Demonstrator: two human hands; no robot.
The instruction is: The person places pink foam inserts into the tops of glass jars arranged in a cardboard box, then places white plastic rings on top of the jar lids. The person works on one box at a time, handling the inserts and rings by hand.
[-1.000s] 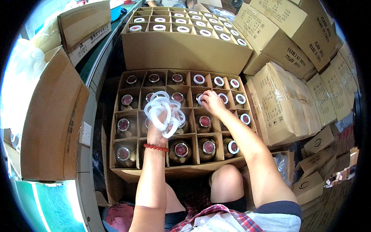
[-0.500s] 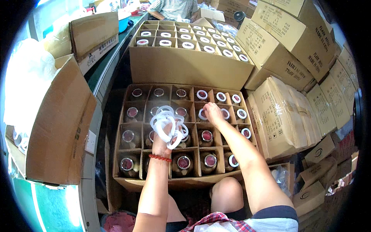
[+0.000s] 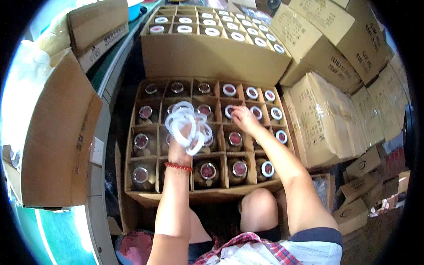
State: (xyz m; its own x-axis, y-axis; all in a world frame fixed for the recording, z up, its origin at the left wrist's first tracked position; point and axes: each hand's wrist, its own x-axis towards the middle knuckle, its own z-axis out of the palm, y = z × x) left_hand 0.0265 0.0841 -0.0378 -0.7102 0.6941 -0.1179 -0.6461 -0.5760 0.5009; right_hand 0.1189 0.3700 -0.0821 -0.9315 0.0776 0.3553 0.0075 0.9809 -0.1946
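Note:
My left hand (image 3: 181,142), palm mostly hidden, holds a loose bunch of white plastic rings (image 3: 180,121) above the left-middle cells of a divided carton. My right hand (image 3: 245,120) has its fingers pinched at the right edge of a white plastic ring (image 3: 229,111), which sits on the mouth of a glass flask in the second row from the back. The carton (image 3: 150,199) holds several upright glass flasks with reddish mouths. Those on the right, like one flask in the front corner (image 3: 267,169), wear white rings; a bare-mouthed flask (image 3: 239,169) stands beside it.
Behind stands a second divided carton (image 3: 207,59) of ringed flasks. Taped cartons (image 3: 329,119) are stacked along the right. An open carton (image 3: 59,137) stands at the left, by a green-topped bench (image 3: 48,234). My knees are close to the front carton.
The view has tilted, so the cartons appear higher in the picture. My right hand stays at the same flask, its fingers now at the ring's right edge. The left hand still holds the rings.

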